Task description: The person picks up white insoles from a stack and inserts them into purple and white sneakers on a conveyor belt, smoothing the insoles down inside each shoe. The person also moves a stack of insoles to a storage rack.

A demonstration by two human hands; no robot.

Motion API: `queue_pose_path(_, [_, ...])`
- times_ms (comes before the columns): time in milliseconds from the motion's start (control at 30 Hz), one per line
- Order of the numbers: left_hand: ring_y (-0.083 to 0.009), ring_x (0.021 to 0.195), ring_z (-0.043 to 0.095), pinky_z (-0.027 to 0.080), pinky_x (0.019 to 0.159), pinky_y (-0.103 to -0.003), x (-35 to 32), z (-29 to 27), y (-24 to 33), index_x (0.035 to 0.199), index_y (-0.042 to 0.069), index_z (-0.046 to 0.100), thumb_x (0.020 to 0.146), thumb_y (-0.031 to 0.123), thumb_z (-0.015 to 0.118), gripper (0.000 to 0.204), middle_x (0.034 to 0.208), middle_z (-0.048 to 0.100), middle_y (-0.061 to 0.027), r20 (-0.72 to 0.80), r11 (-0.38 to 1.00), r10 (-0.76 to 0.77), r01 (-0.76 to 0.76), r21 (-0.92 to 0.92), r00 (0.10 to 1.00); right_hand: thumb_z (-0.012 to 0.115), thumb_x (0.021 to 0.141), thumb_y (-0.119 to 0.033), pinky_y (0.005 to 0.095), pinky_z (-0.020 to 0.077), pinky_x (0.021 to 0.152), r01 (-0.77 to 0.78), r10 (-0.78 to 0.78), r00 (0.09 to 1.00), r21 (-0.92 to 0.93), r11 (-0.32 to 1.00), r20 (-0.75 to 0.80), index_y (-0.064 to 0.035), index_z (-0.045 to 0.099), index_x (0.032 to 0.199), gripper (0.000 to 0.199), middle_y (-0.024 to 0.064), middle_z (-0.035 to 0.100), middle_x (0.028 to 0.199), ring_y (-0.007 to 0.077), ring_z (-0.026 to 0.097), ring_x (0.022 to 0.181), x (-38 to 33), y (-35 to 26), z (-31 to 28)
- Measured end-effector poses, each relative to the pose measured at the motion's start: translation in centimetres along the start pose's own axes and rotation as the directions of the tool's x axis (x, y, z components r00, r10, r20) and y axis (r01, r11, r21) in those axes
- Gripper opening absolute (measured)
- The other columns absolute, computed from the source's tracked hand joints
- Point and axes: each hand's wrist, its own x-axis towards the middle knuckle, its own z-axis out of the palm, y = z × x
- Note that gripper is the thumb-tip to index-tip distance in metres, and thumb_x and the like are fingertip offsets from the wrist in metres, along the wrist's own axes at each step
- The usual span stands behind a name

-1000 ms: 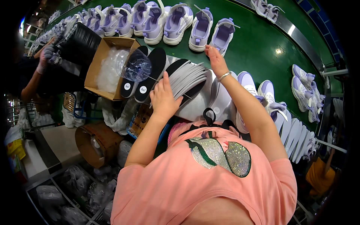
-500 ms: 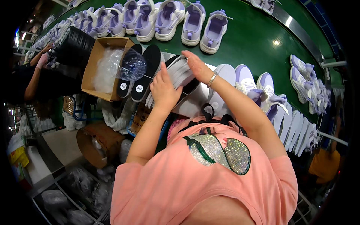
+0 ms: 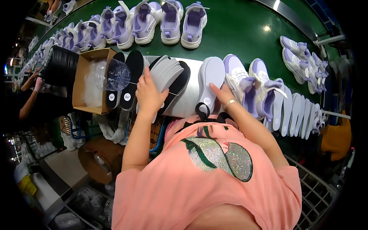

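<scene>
My left hand (image 3: 150,95) closes round the lower left part of a fanned stack of pale grey insoles (image 3: 167,71), its fingers along the left edge and thumb on the right. Black insoles (image 3: 179,82) with a round white label lie beside and partly under that stack. At the right, my right hand (image 3: 223,96) grips the side of a small pile of white insoles (image 3: 213,73), thumb on top and other fingers mostly hidden. More black insoles (image 3: 134,73) stand just left of my left hand.
A cardboard box (image 3: 76,86) with clear plastic stands left, a clear round plastic container (image 3: 119,74) at its edge. Lilac-white sneakers (image 3: 193,27) line the green table (image 3: 237,27); others (image 3: 235,71) and a row of insoles (image 3: 297,111) lie right. Another person's arm (image 3: 30,97) shows far left.
My right hand has left the grey insole stack and moved right onto the white insoles. My left hand stays at the stack. The whole view has shifted slightly.
</scene>
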Motion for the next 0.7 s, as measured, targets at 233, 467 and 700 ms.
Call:
queue_pose_path(233, [-0.0364,0.097,0.045,0.038,0.082,-0.041,-1.6,0.3,-2.1,0.127,-0.002,0.023,0.061,0.026,0.069,0.086,0.107,0.045,-0.0214,-0.065,0.998,-0.057,0.059,0.024,0.996,0.07,0.059,-0.027,0.0342,0.047,0.071,-0.054,0.052,0.998,0.09,0.994,0.021,0.0114,0.049,0.096,0.058,0.0221,0.059,0.087,0.031,0.059,0.08,1.9,-3.5,2.5])
queue_pose_path(467, [-0.0357,0.096,0.045,0.039,0.079,-0.043,-2.3,0.1,-1.7,0.127,0.0,0.025,0.06,0.025,0.07,0.084,0.106,0.046,-0.0199,-0.147,0.995,-0.012,0.026,0.094,0.989,0.065,0.06,-0.018,0.039,0.0418,0.08,0.251,-0.406,0.909,-0.654,0.714,-0.094,0.004,0.034,0.117,0.069,0.0206,0.038,0.11,0.0378,0.044,0.1,-1.4,-5.8,0.8])
queue_pose_path(700, [-0.0272,0.095,0.049,0.041,0.079,-0.036,-1.6,-1.4,-1.8,0.124,0.0,0.028,0.065,0.024,0.069,0.076,0.107,0.048,-0.0131,0.022,0.763,-0.177,0.151,-0.629,0.984,0.063,0.06,-0.011,0.0372,0.0405,0.085,0.434,-0.499,0.846,-0.3,0.85,-0.19,-0.0012,0.023,0.126,0.077,0.0195,0.047,0.112,0.0294,0.051,0.099,-1.5,-4.6,-0.2])
